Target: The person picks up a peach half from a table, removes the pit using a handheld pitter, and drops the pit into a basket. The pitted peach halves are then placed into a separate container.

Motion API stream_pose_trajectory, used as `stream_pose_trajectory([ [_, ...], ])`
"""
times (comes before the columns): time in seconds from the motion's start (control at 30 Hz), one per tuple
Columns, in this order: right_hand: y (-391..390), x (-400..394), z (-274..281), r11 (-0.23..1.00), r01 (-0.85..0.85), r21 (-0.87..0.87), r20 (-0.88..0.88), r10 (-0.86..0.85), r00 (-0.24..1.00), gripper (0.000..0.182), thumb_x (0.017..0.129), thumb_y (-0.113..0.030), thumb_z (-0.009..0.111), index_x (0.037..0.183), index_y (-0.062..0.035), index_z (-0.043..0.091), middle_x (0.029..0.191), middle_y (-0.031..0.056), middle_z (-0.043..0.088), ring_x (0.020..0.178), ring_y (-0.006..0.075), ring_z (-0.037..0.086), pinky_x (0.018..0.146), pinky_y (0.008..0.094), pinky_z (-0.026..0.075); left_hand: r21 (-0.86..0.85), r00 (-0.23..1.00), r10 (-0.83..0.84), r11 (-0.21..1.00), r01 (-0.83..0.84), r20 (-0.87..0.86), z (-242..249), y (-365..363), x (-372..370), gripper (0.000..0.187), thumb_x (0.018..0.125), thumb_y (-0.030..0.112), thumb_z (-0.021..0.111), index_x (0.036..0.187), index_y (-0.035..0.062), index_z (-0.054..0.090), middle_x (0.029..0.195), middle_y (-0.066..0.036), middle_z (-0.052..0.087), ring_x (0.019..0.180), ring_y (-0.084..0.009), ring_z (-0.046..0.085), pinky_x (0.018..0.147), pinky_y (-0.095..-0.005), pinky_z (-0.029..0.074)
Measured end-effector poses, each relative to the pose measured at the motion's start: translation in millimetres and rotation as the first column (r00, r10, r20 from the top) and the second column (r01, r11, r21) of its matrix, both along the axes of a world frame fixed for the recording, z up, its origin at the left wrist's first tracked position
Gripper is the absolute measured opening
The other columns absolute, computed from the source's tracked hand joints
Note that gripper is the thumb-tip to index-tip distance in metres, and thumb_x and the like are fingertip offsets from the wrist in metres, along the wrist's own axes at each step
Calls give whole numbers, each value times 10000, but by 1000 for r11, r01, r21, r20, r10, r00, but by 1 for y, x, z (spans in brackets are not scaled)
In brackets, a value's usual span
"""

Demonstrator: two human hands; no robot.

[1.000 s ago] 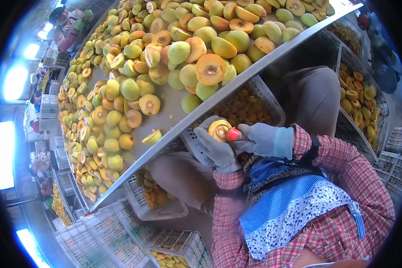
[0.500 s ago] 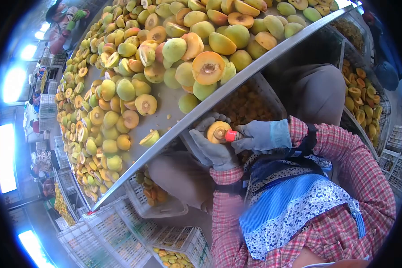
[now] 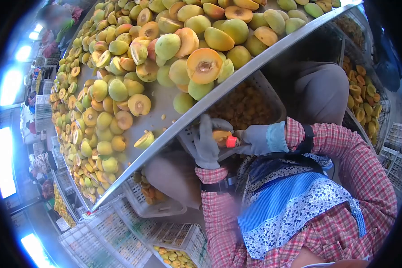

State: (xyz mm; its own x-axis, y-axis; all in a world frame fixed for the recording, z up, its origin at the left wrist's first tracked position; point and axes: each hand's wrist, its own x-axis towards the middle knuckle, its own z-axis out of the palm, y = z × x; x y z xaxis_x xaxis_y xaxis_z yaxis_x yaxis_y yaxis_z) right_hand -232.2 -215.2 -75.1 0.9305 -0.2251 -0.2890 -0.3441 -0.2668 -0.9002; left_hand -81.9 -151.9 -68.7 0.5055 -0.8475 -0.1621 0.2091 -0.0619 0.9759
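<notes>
My left hand [image 3: 206,145], in a grey glove, is curled around an orange fruit half [image 3: 221,137], seen mostly edge-on and partly covered by the fingers. Gripped in my gloved right hand [image 3: 257,139] is a small tool with a red collar [image 3: 232,141]. Its collar is close against the fruit half, and its tip is hidden. Both hands are over a crate of small brown-orange pieces [image 3: 243,105], just below the metal table edge [image 3: 250,71].
Many green and orange fruit halves [image 3: 208,66] cover the metal table. Crates with fruit stand at the right [image 3: 364,94] and beneath the table [image 3: 152,194]. Stacked white crates [image 3: 107,236] are at the lower left. Another person [image 3: 60,22] is at the upper left.
My left hand has turned and shifted slightly left, tilting the fruit half so that its cut face no longer shows. The right hand still holds the tool at the fruit.
</notes>
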Motion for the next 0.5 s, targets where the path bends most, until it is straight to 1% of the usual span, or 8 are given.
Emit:
stream_pose_trajectory([
  [0.03, 1, -3, -3, 1000, 1, 5, -1, -1, 1000, 371, 882, -354, 521, 1104, -56, 513, 686, 83, 564, 547, 181, 562, 516, 292, 454, 73, 998, -65, 995, 66, -3, 4, -3, 0, 389, 957, 329, 312, 973, -25, 473, 610, -168, 580, 526, -242, 574, 521, -320, 493],
  [0.07, -2, -1, 14, 974, 38, 225, -192, 6, 981, 368, 881, -364, 512, 1079, -53, 516, 653, 67, 544, 500, 156, 536, 470, 273, 439, 144, 992, -129, 981, 129, -10, 8, -5, 0, 343, 952, 288, 358, 1074, -26, 420, 609, -173, 581, 502, -239, 572, 495, -313, 490],
  [0.1, -7, -1, 25, 900, 115, 420, -369, 54, 928, 368, 881, -375, 503, 1054, -51, 518, 619, 52, 524, 453, 131, 511, 424, 254, 424, 145, 992, -129, 981, 129, -11, 11, -7, -3, 343, 952, 288, 358, 1074, -26, 420, 609, -173, 581, 502, -239, 572, 495, -313, 490],
  [0.2, -15, -2, 30, 862, 168, 479, -476, 94, 875, 374, 880, -397, 481, 1036, -60, 528, 619, 50, 522, 470, 139, 517, 442, 259, 443, 129, 996, -31, 991, 41, -80, 12, -10, -14, 329, 934, 212, 405, 1159, -9, 311, 607, -176, 579, 468, -234, 566, 455, -304, 483],
  [0.3, -17, -4, 22, 824, 182, 537, -439, 88, 894, 388, 876, -421, 476, 1001, -59, 534, 619, 48, 522, 471, 137, 513, 436, 254, 448, 60, 994, 88, 995, -85, -57, 9, -13, -20, 289, 933, 222, 397, 1102, -10, 361, 604, -172, 579, 477, -231, 567, 459, -305, 479],
  [0.33, -17, -4, 22, 822, 186, 538, -439, 85, 895, 388, 876, -421, 476, 1001, -59, 534, 619, 48, 522, 471, 137, 513, 436, 254, 448, 112, 994, 99, 989, -92, -54, 12, -15, -22, 359, 945, 312, 324, 870, -11, 461, 619, -154, 592, 511, -217, 575, 519, -299, 487],
  [0.37, -18, -5, 24, 835, 181, 520, -424, 69, 903, 380, 876, -423, 477, 982, -63, 533, 612, 44, 517, 467, 135, 509, 432, 253, 447, 159, 993, 110, 982, -100, -53, 14, -17, -23, 608, 957, 402, 252, 637, -12, 561, 634, -136, 606, 545, -204, 583, 578, -293, 495],
  [0.5, -19, -7, 25, 792, 200, 576, -423, 79, 903, 345, 873, -430, 482, 934, -94, 536, 604, 31, 503, 463, 113, 492, 410, 228, 415, 106, 1000, -24, 994, 25, -17, 11, -16, -19, 601, 958, 405, 228, 655, -8, 543, 632, -146, 600, 540, -217, 581, 576, -289, 501],
])
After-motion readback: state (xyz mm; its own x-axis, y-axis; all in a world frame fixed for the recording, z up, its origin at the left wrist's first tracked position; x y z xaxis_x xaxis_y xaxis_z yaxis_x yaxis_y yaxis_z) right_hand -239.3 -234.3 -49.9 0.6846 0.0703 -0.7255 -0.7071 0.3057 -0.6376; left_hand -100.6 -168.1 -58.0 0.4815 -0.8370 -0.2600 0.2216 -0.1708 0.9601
